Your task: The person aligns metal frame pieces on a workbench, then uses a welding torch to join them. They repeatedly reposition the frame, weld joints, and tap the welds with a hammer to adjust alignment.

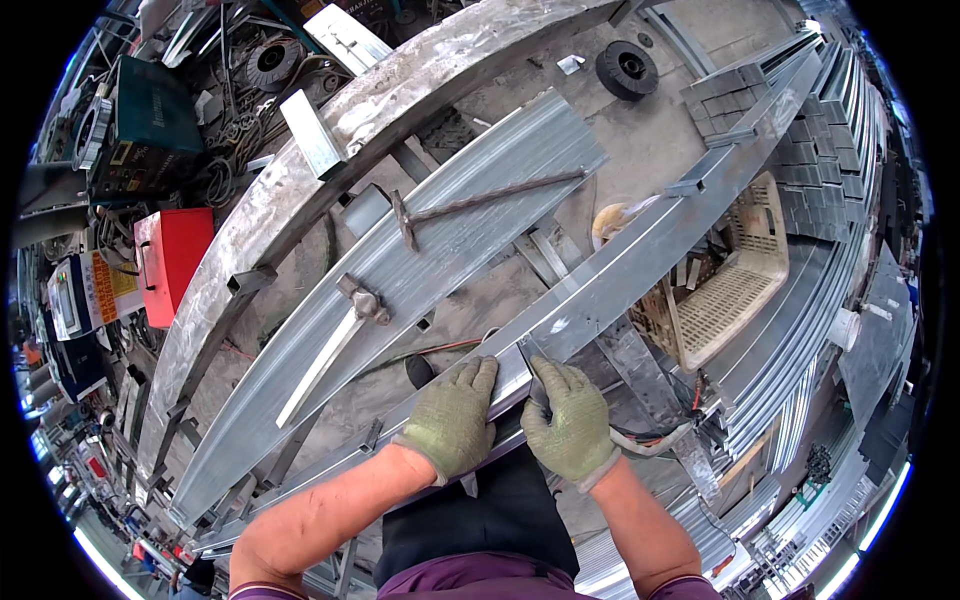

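Observation:
Both my hands wear olive-green gloves and work at a long galvanised steel channel (590, 290) running diagonally in front of my body. My left hand (450, 415) is closed over a shiny stretch of it, thumb side toward the right. Close beside it, my right hand (570, 415) grips a small dark metal plate (537, 385) that stands against the channel; the fingers hide part of the plate. Beyond lies a broad grey metal strip (470, 190). On that strip rest a hammer with a twisted-bar handle (495, 195) and another hammer with a flat pale handle (320, 370).
A heavy curved beam (370, 105) arcs across the left and far side. To the right are a beige plastic crate (740, 290) and stacked steel tubes (825, 150). A red box (173, 265) and a green machine (160, 130) stand left. A black wheel (627, 70) lies far off.

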Tool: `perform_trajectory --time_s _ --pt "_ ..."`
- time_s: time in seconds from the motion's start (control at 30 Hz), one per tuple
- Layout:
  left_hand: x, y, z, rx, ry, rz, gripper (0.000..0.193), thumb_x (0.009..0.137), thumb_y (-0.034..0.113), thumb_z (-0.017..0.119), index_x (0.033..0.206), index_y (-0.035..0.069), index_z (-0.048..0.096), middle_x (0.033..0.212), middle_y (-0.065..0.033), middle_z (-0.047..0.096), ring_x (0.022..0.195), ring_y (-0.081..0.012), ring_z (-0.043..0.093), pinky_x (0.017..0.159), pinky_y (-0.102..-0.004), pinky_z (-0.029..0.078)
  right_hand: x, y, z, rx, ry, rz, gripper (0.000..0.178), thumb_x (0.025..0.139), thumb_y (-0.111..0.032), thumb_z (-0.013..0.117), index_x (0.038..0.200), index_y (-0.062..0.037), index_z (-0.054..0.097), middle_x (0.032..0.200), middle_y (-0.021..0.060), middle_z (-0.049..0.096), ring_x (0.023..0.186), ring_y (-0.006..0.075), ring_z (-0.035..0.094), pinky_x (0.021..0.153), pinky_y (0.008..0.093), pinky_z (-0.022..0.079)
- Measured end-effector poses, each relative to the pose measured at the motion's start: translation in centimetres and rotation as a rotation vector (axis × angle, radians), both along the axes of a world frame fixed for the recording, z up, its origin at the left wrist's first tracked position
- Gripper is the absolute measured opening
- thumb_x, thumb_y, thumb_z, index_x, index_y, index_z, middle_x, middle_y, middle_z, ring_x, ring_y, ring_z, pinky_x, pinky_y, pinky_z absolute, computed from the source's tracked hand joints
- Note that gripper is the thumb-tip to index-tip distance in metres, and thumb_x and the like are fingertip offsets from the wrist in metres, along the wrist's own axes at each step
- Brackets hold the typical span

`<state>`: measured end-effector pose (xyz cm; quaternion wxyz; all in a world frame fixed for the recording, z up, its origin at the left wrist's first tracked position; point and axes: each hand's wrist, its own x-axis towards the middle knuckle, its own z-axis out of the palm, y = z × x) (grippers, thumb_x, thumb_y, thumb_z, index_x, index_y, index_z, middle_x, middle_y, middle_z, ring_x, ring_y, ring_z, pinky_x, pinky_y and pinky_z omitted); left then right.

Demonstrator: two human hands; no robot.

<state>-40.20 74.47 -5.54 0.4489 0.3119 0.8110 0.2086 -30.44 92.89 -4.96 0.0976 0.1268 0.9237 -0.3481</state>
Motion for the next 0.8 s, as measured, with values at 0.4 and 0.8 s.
perform_trajectory --time_s 0.4,0.8 --pt "-0.4 0.9 1.2 -0.03 -0.053 0.052 0.082 0.082 0.014 0.072 0.157 -0.005 0.045 0.157 -0.0317 0.053 0.137 -0.047 0.059 0.113 -0.0507 0.052 -0.5 0.5 0.1 -0.02 0.065 0.013 0.053 0.081 -0.003 0.069 0.132 0.0104 0.065 0.121 0.0297 0.071 0.109 0.048 0.069 0.098 0.0533 0.057" --pt "0.1 0.2 0.1 0.028 0.048 0.043 0.08 0.082 0.014 0.071 0.156 -0.004 0.047 0.153 -0.0293 0.057 0.137 -0.0455 0.06 0.113 -0.05 0.052 -0.5 -0.3 0.8 0.039 0.002 -0.005 0.052 0.085 -0.008 0.069 0.133 0.0089 0.065 0.123 0.0291 0.073 0.112 0.0468 0.071 0.098 0.0531 0.058"
